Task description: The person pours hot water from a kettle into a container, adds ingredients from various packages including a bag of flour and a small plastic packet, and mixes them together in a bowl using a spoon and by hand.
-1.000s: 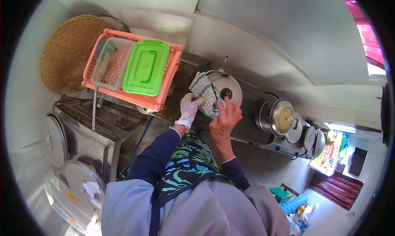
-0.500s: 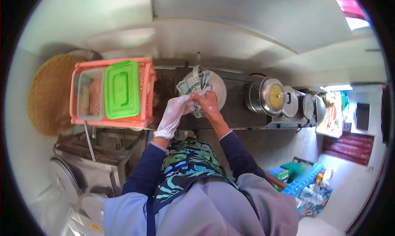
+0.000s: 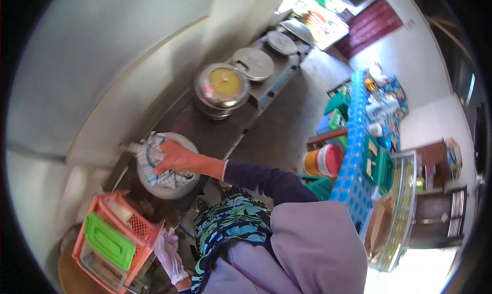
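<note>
Black worktop [image 3: 212, 137], one, running beside the wall; I log it from my remote station as the bearing surface.

Coral plastic basket [image 3: 138, 226], one, slatted, at the near end of the worktop; a flat green lid [image 3: 109, 241] lies over its contents.

Round pale vessel [image 3: 171, 192], one, between basket and pot. I judge it rigid, fairly heavy if filled, and smooth enough to slip; grip best taken low on both sides. Any knob or handle on top is hidden from me.

Metal pot [image 3: 207, 91], one, its domed lid showing a yellowish centre; well apart from both hands.

Checked cloth [image 3: 148, 155], one, white with blue-grey lines, bunched across the top of the vessel. I rate it light, limp and not fragile; best held by a gathered fold, since a loose corner would let the rest trail.

Right hand [image 3: 177, 158], bare, set on the cloth from above. Whether it clenches a fold or merely presses I cannot tell.

Left hand [image 3: 168, 248], in a thin whitish glove, released, fingers loosely extended, nothing visible in it; just beside the basket, contact uncertain.
</note>
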`<state>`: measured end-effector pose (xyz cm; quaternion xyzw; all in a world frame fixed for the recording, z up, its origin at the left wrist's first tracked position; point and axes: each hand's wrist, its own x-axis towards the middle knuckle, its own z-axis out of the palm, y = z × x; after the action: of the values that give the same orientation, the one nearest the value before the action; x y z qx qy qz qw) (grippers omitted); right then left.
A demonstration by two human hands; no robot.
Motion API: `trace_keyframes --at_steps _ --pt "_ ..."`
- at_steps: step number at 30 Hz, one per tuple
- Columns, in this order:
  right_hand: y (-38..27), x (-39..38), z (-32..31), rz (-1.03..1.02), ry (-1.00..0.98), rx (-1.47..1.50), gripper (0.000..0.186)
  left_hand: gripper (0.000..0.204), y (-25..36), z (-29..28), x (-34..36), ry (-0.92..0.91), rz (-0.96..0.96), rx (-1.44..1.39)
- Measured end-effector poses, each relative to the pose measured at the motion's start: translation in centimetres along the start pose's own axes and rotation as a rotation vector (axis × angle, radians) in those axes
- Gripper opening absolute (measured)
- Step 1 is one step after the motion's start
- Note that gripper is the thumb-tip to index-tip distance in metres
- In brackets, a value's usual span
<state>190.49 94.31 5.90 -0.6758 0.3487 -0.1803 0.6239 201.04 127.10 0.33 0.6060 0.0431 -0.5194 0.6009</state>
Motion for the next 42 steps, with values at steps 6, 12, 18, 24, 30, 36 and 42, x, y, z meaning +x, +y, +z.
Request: trace_keyframes --at_steps 6,12,18,24,30,36,42 --pt "-3.8 -6.0 -7.9 -0.275 -0.014 -0.093 0.045 0.033 -4.5 4.7 -0.1 -0.054 -0.345 -0.026" --pt "-2.6 -18.0 -20.5 -0.178 0.023 -0.09 0.045 0.03 -9.6 10.8 2.3 -0.198 -0.301 0.297" --pt "2.3 -29.1 -32.2 -0.138 0.318 -0.286 0.04 0.028 -12.3 23.9 1.1 -0.272 -0.478 0.218" --pt "11.7 -39.6 -45.2 0.068 0.641 -0.397 0.056 0.031 -14.9 38.5 1.1 -0.322 -0.478 0.353" --pt "13.5 -47.0 -59.2 0.126 0.841 -0.065 0.046 0.036 -18.7 50.5 8.2 -0.585 -0.438 0.461" --pt "11.8 -51.7 -72.6 0.241 1.074 0.132 0.044 0.033 -20.5 77.6 11.5 -0.582 -0.295 0.817" --pt "11.7 -53.4 -84.7 0.294 1.36 0.341 0.044 0.033 -23.5 109.7 13.9 -1.028 0.029 0.826"
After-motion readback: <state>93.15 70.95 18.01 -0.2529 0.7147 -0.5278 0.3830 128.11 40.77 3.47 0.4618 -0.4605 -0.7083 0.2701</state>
